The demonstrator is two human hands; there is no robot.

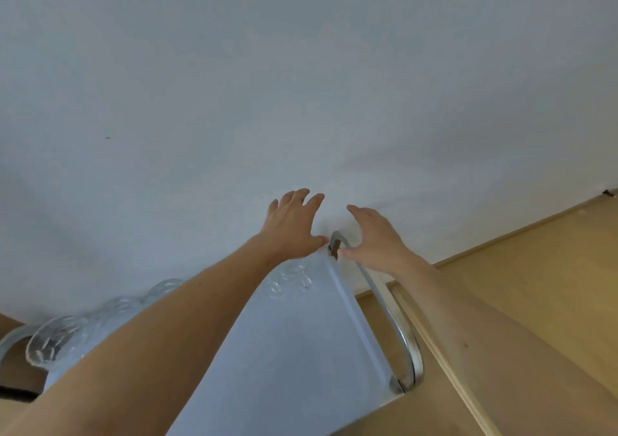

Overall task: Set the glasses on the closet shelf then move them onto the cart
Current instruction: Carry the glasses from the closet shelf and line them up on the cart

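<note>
Two open hands: left hand (290, 228), right hand (378, 235); glasses (83, 332) rowed along cart (301, 352).

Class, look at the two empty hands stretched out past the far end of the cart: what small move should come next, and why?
Probably draw both hands back down toward the glasses. The left hand and right hand are open and hold nothing, reaching past the cart toward the bare wall. Glasses already stand on the cart top; no closet shelf shows in this view.
</note>
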